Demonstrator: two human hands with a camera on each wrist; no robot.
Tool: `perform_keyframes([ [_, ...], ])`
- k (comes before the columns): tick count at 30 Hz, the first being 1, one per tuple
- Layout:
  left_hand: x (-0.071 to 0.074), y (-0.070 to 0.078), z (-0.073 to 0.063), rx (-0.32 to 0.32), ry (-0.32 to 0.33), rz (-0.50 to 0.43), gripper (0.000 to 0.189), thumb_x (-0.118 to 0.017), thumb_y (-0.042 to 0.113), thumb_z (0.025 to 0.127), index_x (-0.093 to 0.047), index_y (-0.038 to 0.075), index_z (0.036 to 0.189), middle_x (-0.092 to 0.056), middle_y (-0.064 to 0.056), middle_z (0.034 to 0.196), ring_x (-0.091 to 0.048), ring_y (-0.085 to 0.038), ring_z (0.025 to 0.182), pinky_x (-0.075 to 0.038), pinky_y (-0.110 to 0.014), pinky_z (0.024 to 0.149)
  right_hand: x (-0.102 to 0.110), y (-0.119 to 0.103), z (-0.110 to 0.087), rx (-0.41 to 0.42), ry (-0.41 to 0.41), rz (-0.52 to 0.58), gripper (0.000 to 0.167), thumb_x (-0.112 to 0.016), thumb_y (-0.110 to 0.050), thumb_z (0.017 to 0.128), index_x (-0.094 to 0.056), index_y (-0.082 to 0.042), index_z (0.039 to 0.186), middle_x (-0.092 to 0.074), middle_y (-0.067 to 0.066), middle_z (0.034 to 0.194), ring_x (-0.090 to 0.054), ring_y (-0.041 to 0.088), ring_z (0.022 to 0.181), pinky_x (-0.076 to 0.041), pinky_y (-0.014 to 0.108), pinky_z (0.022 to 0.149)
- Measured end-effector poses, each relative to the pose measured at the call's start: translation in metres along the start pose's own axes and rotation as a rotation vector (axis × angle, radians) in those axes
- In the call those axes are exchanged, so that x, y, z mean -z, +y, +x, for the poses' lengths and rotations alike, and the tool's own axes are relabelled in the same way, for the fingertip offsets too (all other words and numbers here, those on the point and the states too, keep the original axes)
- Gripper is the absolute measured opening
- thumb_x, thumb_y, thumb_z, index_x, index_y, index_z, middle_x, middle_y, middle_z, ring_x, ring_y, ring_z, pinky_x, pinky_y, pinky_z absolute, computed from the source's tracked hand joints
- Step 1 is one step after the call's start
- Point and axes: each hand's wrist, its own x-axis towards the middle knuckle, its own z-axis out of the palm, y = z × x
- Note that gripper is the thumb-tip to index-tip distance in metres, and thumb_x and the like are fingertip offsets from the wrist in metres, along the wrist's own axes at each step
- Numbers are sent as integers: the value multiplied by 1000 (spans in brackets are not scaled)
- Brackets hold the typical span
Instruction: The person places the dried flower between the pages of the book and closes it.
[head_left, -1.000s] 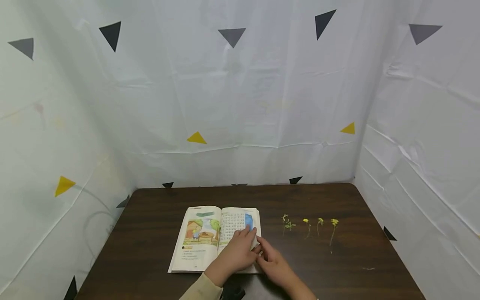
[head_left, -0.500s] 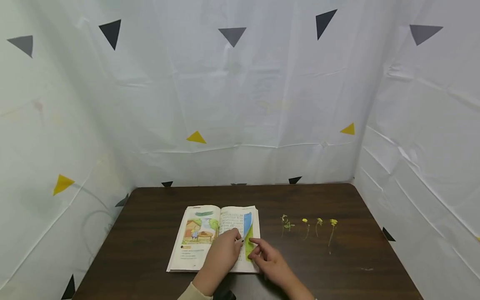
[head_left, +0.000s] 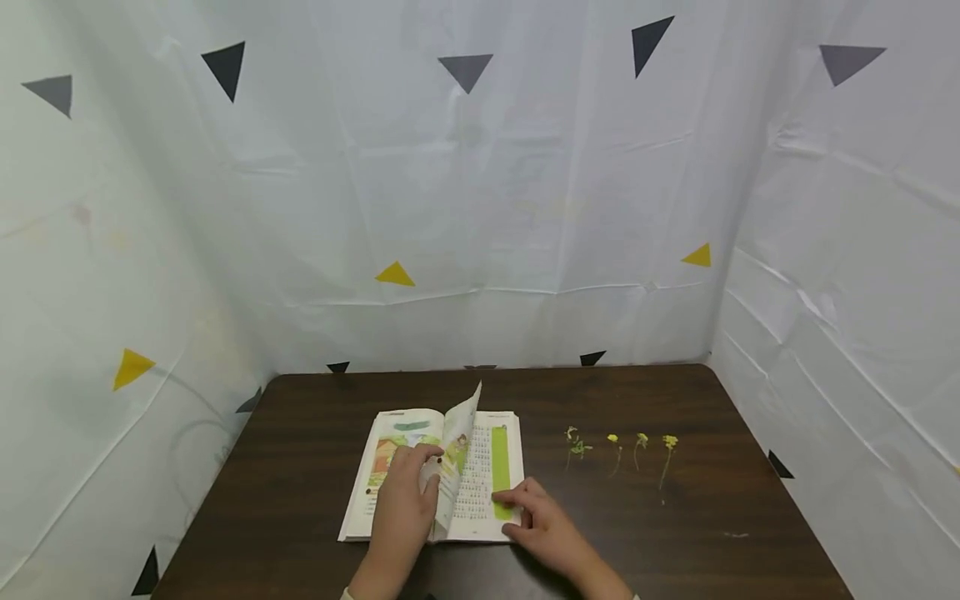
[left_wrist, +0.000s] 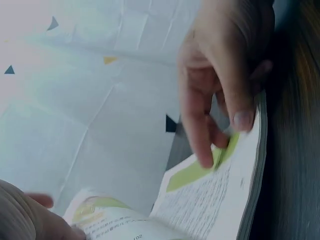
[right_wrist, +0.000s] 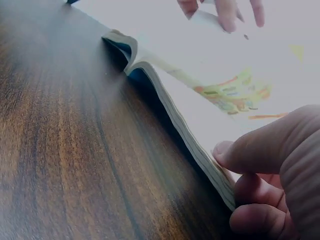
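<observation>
An open illustrated book (head_left: 388,525) lies on the dark wooden table. One page (head_left: 467,417) stands raised near the middle and curves toward the left. My left hand (head_left: 401,504) pinches this page at its free edge, fingers and thumb bent round it. Beneath the raised leaf, the right page shows text and a green strip (head_left: 500,458). At the lower right corner, my right hand (head_left: 546,529) holds the book, its index finger on the green strip. In the right wrist view, the thumb (right_wrist: 227,152) presses the paper while other fingers curl by the book's edge.
Several small plant sprigs with yellow flowers (head_left: 670,442) lie in a row right of the book. A leafier green sprig (head_left: 577,447) is closest to it. White sheeting (head_left: 480,208) with printed triangles hangs behind and beside the table (head_left: 315,433).
My left hand has lifted the page with the blue patch and carried it leftward, uncovering the green strip. My right hand has stayed by the lower right corner, its index finger now on the strip.
</observation>
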Motion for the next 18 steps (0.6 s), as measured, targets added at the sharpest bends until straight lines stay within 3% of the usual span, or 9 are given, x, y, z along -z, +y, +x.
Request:
perform_keyframes([
  [3,9,-7,-2,18,12,2,34,-70,0,98,-83,23,120,-61,-1,109,-46,-7,70,-46,-23,62,-1,-1,-1,-3,-1,10,44,-84,-4,92,-75,-10,135,-61,12,115,-50,1,72,-48,18,63],
  [6,17,-15,-2,82,2,2,22,-74,8,100,-87,20,112,-61,-2,98,-44,-9,70,-44,-25,61,0,-1,-1,-3,-2,8,44,-85,-4,91,-76,-11,134,-61,12,114,-50,1,72,-48,17,63],
  [8,23,-21,-2,127,-7,16,18,-78,15,99,-87,17,114,-63,-2,95,-50,-11,76,-46,-29,66,-1,-1,-2,-5,-7,8,43,-85,-4,91,-76,-10,133,-61,12,114,-50,0,72,-48,17,63],
  [12,33,-36,-3,180,-15,68,30,-83,24,95,-84,13,123,-70,-8,103,-58,-18,82,-50,-40,71,-2,-2,-3,-12,-14,16,42,-85,-4,92,-77,-10,133,-61,12,113,-49,0,72,-47,17,64],
  [18,42,-59,-1,255,-8,108,33,-85,28,94,-83,12,122,-65,-12,97,-52,-20,72,-43,-37,63,0,-5,-3,-29,-12,33,42,-84,-4,92,-77,-11,133,-59,12,114,-48,1,71,-46,17,63],
])
